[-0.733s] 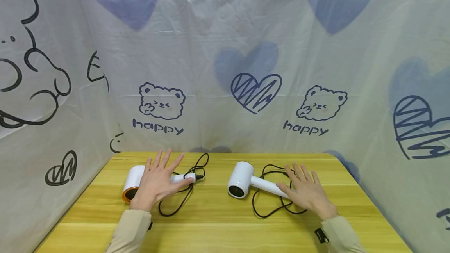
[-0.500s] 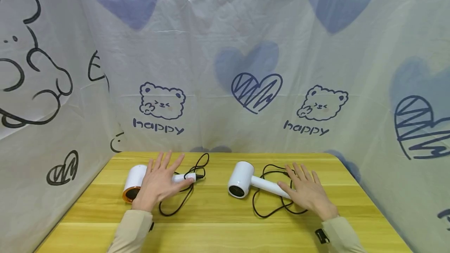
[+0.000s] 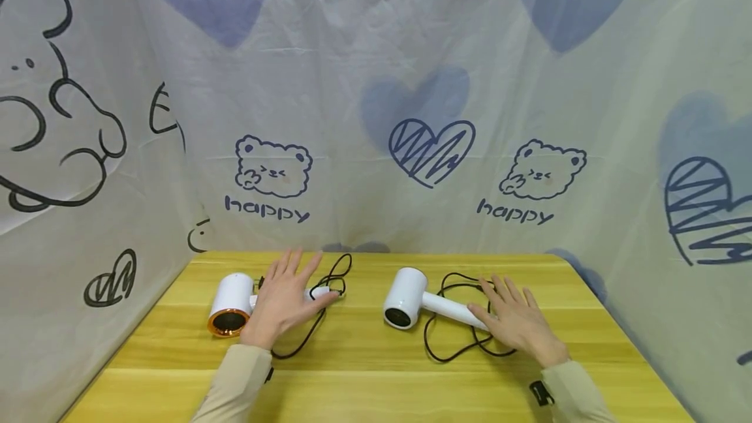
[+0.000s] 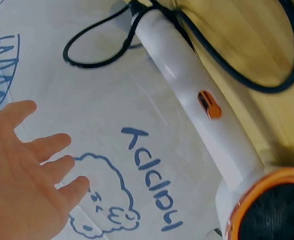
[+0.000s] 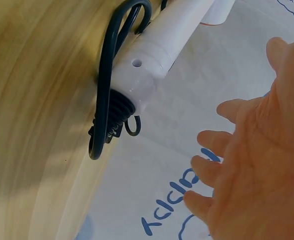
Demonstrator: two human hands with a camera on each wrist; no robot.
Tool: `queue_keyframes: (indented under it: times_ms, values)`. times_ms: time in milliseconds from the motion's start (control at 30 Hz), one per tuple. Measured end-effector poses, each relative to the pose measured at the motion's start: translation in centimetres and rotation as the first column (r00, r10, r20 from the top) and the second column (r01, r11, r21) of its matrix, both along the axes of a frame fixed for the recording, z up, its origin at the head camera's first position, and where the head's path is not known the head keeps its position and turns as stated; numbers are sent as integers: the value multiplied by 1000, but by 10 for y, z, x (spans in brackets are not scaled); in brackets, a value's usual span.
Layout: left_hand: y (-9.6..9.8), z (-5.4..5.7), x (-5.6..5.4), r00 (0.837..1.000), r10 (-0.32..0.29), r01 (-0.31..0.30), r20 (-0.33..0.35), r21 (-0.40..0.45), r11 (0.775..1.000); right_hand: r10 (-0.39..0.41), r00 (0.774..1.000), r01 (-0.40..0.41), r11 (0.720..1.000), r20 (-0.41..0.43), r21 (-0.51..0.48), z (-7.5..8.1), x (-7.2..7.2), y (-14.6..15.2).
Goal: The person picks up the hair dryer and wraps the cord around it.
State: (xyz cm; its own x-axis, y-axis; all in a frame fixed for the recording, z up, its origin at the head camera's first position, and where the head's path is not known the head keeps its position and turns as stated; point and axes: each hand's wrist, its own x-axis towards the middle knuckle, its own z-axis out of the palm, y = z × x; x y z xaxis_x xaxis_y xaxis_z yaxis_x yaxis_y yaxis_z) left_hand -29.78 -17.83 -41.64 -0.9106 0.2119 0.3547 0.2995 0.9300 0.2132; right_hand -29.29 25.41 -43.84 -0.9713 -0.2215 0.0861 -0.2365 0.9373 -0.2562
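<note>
With twelve o'clock straight ahead of you, the white cloth (image 3: 341,116) at nine carries a scribbled heart (image 3: 111,279). At ten to eleven on the wooden table (image 3: 352,397) lies your left hair dryer (image 3: 234,294), white, its orange-ringed mouth facing six and its handle running toward three, with an orange-and-black switch (image 4: 209,104) on it. Behind it, the cloth reads "happy" (image 3: 267,209) under a drawn animal head. Your left hand (image 3: 282,299) hangs above that handle with fingers spread, gripping nothing; the left wrist view shows a gap. A black cord (image 4: 266,90) loops from the handle's end.

At about one lies your right hair dryer (image 3: 407,297), plain white, mouth facing near six, handle toward four, its black cord (image 5: 106,60) coiled round that handle's end. Your right hand (image 3: 519,326) hovers just beside the end, fingers apart, holding nothing. Beyond it, toward one, a second "happy" (image 3: 515,211) stands on the cloth.
</note>
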Motion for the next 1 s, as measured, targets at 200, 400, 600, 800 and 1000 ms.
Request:
queue_keyframes:
  times_ms: [200,400,600,800,1000]
  values:
    - [17,-1,-6,999,-34,34,-7,20,999,30,993,-28,1000,-117,13,1,-3,4]
    - [36,-6,-10,995,-87,88,-38,17,996,40,992,-43,999,-118,-22,-2,-5,7]
    - [57,-12,-18,986,-137,132,-92,-56,990,6,997,-9,999,-80,-35,-6,-6,11]
    - [75,-17,-25,977,-171,159,-129,-101,982,-3,996,0,999,-86,-34,-5,-5,9]
    - [93,-27,-30,982,-188,186,-25,-56,981,3,997,-5,1000,-71,-28,-5,-4,4]
